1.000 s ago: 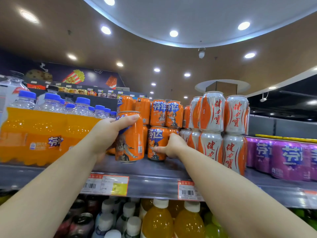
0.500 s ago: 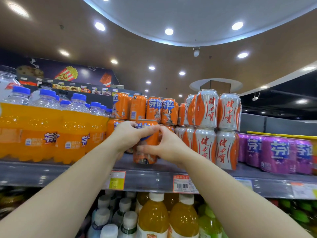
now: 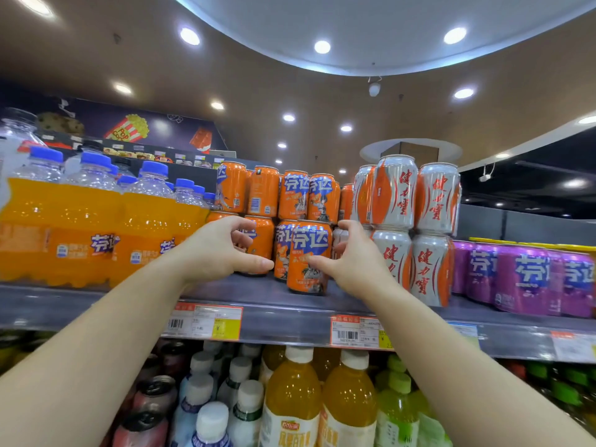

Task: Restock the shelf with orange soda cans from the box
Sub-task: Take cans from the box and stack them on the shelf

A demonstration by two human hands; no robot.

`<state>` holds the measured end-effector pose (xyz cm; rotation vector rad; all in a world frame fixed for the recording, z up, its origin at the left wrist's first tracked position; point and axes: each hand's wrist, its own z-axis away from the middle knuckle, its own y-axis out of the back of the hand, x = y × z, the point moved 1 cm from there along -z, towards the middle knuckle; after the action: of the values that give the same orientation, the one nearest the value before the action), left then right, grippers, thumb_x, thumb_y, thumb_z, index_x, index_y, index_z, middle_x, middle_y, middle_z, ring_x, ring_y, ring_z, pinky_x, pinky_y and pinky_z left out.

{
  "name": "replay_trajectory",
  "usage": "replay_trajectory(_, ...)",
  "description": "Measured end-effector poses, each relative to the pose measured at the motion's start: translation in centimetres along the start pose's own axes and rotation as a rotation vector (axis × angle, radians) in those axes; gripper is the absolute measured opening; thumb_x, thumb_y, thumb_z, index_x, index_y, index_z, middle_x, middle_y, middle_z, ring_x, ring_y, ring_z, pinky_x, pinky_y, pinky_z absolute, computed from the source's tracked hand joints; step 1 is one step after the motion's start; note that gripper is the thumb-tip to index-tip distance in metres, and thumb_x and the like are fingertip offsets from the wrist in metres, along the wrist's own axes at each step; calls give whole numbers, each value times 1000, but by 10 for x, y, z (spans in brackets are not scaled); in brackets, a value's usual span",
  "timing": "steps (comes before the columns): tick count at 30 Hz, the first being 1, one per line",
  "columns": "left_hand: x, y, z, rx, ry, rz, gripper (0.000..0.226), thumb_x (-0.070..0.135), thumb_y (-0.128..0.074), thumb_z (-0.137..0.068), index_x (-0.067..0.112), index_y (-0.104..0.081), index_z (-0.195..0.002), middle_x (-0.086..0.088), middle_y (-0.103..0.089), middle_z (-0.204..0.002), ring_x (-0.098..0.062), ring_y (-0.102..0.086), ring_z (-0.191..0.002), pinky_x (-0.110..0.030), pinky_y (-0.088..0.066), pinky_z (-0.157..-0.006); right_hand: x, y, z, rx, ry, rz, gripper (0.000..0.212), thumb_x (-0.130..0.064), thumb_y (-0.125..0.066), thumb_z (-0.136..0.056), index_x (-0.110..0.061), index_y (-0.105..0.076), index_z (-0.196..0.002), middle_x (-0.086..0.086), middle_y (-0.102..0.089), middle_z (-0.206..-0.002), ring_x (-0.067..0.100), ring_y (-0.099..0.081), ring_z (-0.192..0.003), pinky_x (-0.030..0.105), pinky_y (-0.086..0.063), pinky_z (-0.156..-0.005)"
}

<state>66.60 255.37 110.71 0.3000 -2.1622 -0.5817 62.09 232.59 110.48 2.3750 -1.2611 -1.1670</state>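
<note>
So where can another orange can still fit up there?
Bare shelf shows in front of the orange cans, between the orange soda bottles and the front orange can, under the left hand. To the right it is crowded: the silver cans and purple cans leave only a thin front strip.

- A brown ceiling [image 3: 419, 101] curves round a pale, lit oval recess [image 3: 371, 30].
- Round white recessed downlights [image 3: 189, 36] are scattered across the ceiling.
- A small white dome camera [image 3: 374, 89] hangs at the recess edge.
- A dark wall banner printed with a popcorn carton [image 3: 129, 128] runs along the upper left.
- A boxy brown pillar [image 3: 411, 152] meets a white ceiling ring.
</note>
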Motion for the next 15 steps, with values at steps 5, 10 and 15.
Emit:
replay_trajectory(5,-4,1,-2,-25,-9,37,101,49,-85,-44,33,-46,-136,11,-61,-110,-10,-63,-100,-27,-53,-78,-7,4,9,-381,286,-18,54,-39,-77,-82,-50,-52,-129,-11,-58,-79,-1,-58,-70,23,-52,-70)
replay_trajectory(10,-7,-1,-1,-88,10,59,108,50,-86,-42,39,-42,-140,7,-62,-113,-12,-63,-102,-29,-53,-77,-3,11,1,-557,169,137,58,-55,-64,-87,-53,-41,-141,-19,-65,-88,-1,-63,-85,22,-48,-84)
replay_trajectory(15,-7,-1,-1,-143,38,75,109,49,-86,-43,42,-38,-141,6,-61,-115,-16,-62,-106,-34,-56,-78,3,16,-4,-559,42,205,72,-68,-62,-79,-59,-30,-143,-16,-65,-109,6,-62,-99,22,-47,-80)
